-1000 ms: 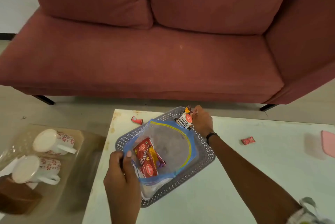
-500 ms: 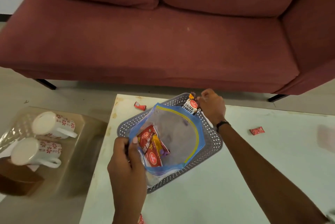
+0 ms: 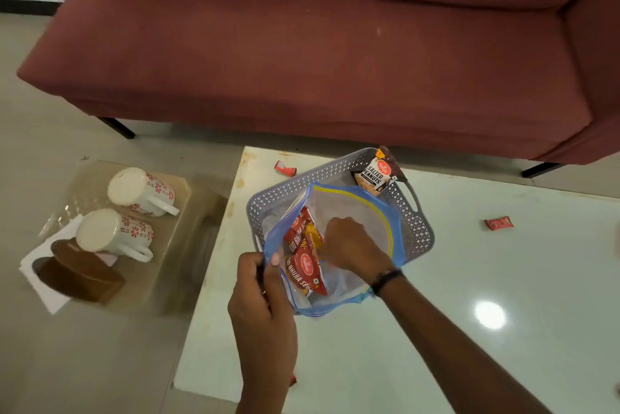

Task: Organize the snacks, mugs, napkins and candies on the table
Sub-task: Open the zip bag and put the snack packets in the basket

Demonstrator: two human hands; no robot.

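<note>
A clear zip bag (image 3: 355,209) with a blue rim lies open in the grey perforated basket (image 3: 416,222) on the white table (image 3: 469,279). My left hand (image 3: 261,303) pinches the bag's near-left rim. My right hand (image 3: 352,247) is inside the bag, fingers curled at the red snack packets (image 3: 303,266) there; whether it grips one is unclear. A salted peanuts packet (image 3: 377,175) leans on the basket's far rim. Two red candies lie on the table, one far left (image 3: 285,169), one at right (image 3: 499,223).
Two white floral mugs (image 3: 134,192) (image 3: 107,236) lie on a low glass side table (image 3: 174,246) at left, beside a brown wooden holder (image 3: 80,274) on white napkins (image 3: 37,272). A red sofa (image 3: 318,61) stands behind the table.
My right hand has let go of the salted peanuts packet at the basket's far rim and moved down into the zip bag. The left hand still holds the bag's rim.
</note>
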